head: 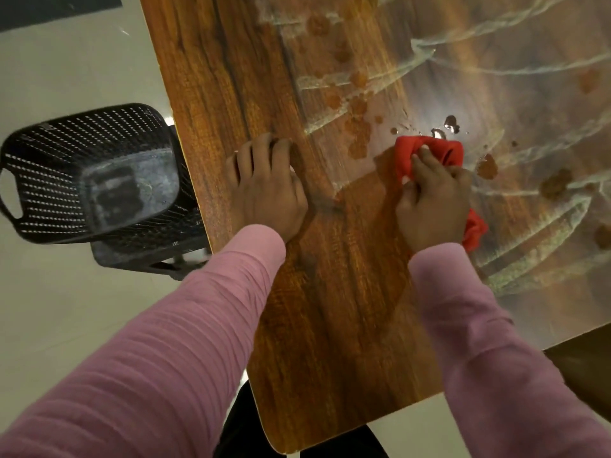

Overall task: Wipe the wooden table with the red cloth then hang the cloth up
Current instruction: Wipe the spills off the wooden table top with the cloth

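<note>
The wooden surface (334, 292) fills most of the frame, running from the bottom centre up to the top right. Its left strip and the near end look clean and dry, while the right and upper right are streaked with pale smears and dotted with brownish spots (357, 127), so I'd say the wiping is well under way but far from finished. A few dark wet drops (451, 122) sit just beyond the cloth, right of centre.

At the left of the frame a black mesh chair (89, 173) stands on the pale floor beside the surface.

The left hand (266, 186), in a pink sleeve, lies flat and spread on the clean wood at centre, bracing and holding nothing. The right hand (433, 200) is closed around the bunched red cloth (429, 153), pressing it onto the surface right of centre, at the edge of the dirty patch.

Still to do, by my reckoning: the spotted right side, then hanging the cloth up; no hook or rail is in view.
</note>
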The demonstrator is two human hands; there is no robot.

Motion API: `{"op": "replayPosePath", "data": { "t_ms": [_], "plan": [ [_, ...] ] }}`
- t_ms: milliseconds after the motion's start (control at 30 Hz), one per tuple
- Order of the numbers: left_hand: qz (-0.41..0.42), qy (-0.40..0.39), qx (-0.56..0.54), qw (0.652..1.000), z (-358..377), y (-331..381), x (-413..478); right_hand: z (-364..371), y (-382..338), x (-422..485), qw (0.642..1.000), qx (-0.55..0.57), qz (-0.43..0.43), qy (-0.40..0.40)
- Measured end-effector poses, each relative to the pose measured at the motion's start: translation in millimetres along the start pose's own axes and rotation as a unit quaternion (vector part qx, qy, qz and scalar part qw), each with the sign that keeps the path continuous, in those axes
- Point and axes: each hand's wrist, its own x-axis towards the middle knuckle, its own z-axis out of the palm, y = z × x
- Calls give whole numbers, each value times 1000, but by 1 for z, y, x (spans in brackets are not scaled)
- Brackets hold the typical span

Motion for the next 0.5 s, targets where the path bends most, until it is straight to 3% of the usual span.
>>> {"op": "replayPosePath", "data": {
  "t_ms": [67, 233, 333, 400, 500],
  "plan": [
    [-10, -5, -3, 1000, -1, -1, 0, 4, -14, -9, 1000, 15, -8, 6],
    [-23, -4, -21, 1000, -4, 2, 3, 20, -70, -57, 987, 64, -148, -11],
    [-38, 7, -62, 997, -6, 2, 2, 20, -67, -56, 981, 50, -179, -46],
    [-39, 3, -75, 996, -7, 1, 2, 16, -50, -35, 989, 29, -144, -29],
    [-30, -7, -75, 997, -7, 1, 1, 8, -26, 11, 1000, 13, -14, 7]
  ]
}}
